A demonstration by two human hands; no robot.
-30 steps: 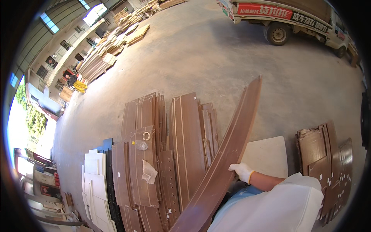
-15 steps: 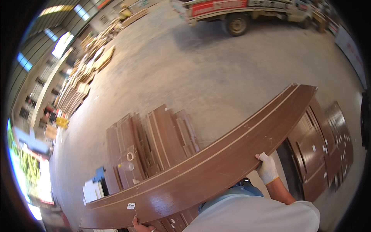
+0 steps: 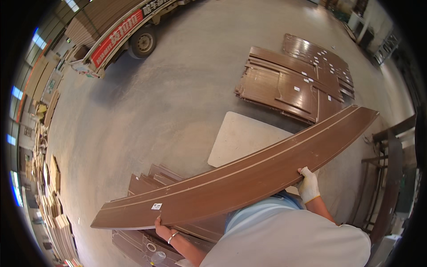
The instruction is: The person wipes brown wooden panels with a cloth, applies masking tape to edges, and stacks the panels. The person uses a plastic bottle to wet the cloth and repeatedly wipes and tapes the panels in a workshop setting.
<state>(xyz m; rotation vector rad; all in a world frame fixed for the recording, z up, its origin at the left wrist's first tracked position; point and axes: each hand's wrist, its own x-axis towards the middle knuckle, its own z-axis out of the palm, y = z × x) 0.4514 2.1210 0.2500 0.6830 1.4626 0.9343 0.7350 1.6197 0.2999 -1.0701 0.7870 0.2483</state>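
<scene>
A long brown wooden panel (image 3: 235, 173) with two pale lines along its far side spans the view in front of my body, its right end farther away. My left hand (image 3: 165, 231), bare with a bracelet at the wrist, grips the near edge by a small white label (image 3: 156, 206). Farther right, my right hand (image 3: 308, 186) in a pale fingerless-looking glove holds the same edge, thumb on top. The fingers of both hands are mostly hidden beneath the panel.
Brown panels (image 3: 284, 89) with white labels lie stacked ahead right, near a pale flat board (image 3: 244, 135). Beneath the held panel is another brown stack (image 3: 129, 242) with a tape roll (image 3: 151, 247) and clear bottle (image 3: 158, 257). A loaded truck (image 3: 118, 38) stands far left; a dark rack (image 3: 382, 178) is at right.
I have turned to the right with the panel still in both hands. The truck has shifted left in view, and the labelled stack now lies ahead. My left forearm shows more.
</scene>
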